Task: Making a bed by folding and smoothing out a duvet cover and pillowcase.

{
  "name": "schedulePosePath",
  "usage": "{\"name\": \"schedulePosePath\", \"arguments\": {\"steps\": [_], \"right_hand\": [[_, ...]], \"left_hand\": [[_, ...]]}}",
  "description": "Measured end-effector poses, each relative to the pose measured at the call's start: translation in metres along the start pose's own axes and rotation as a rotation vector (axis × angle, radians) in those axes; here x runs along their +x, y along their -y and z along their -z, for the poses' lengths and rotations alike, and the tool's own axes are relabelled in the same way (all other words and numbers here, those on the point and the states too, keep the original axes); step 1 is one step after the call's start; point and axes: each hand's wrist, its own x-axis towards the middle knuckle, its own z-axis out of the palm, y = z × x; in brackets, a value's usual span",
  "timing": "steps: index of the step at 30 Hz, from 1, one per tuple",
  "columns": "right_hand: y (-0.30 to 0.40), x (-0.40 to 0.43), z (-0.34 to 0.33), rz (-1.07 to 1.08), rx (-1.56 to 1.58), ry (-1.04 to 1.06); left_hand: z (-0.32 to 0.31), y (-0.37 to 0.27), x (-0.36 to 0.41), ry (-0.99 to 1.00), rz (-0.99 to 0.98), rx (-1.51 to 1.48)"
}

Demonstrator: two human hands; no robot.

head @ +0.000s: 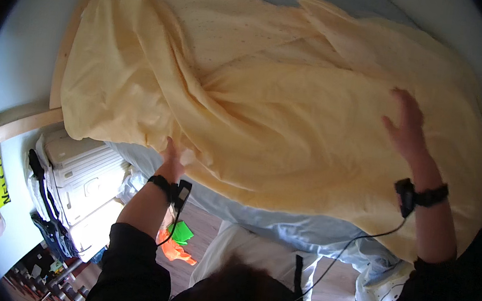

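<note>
A yellow blanket (273, 96) covers most of the bed before me, with thick twisted folds left of the middle and a turned-back flap at the far side. My left hand (173, 157) is at the blanket's near edge, on the left; its fingers are partly hidden and blurred, so a grip on the cloth cannot be made out. Over the right part of the blanket is my right hand (408, 122), thumb and fingers apart, holding nothing. A light-blue sheet (294, 226) shows below the blanket's near edge.
Both wrists wear black straps with a device; a cable (345, 245) runs from the right one. At left are a wooden bed rail (23, 125) and a white ribbed case (89, 170). Orange cloth (174, 248) and a green item (181, 233) lie on the floor (202, 223).
</note>
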Motion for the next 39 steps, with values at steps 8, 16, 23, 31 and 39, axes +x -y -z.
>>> {"name": "schedulePosePath", "arguments": {"steps": [8, 16, 23, 31, 39], "right_hand": [[0.135, 0.135, -0.121, -0.117, 0.28, 0.399], [0.118, 0.184, -0.121, -0.282, 0.425, 0.287], [-0.024, 0.175, -0.075, -0.827, 0.221, -0.078], [0.064, 0.243, -0.089, -0.417, 0.016, -0.125], [0.024, 0.265, -0.07, -0.783, 0.076, -0.197]], "left_hand": [[-0.049, -0.031, 0.037, 0.756, 0.132, -0.534], [-0.045, -0.031, 0.077, 0.645, 0.32, -0.506], [-0.059, -0.038, 0.055, 0.584, 0.452, -0.438], [-0.05, -0.039, 0.068, 0.562, 0.489, -0.443], [-0.045, -0.033, 0.075, 0.586, 0.434, -0.449]]}}
